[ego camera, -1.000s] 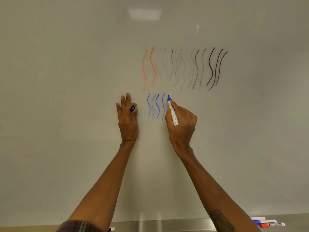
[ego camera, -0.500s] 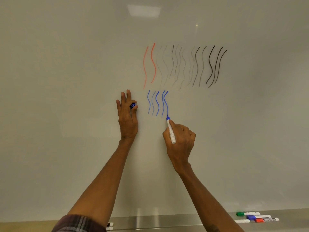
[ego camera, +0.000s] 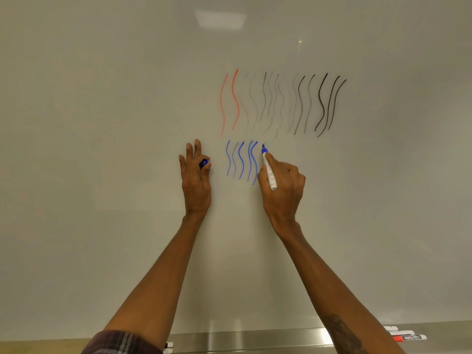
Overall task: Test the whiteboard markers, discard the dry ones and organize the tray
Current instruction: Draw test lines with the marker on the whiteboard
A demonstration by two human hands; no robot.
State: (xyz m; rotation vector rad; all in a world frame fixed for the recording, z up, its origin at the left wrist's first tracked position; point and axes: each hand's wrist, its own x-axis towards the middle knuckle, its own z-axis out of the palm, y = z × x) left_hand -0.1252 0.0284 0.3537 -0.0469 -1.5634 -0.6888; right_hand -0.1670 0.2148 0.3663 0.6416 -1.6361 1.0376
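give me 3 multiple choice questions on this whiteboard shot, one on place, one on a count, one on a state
1. Relative to the blue lines, where is the blue marker tip? A) left B) right C) below
2. How many red lines are there? A) two B) four C) six
3. The marker in the right hand is: A) capped B) uncapped C) broken

1 B: the tip sits beside the rightmost line.
2 A: two red strokes show.
3 B: its tip is bare; the left hand holds the cap.
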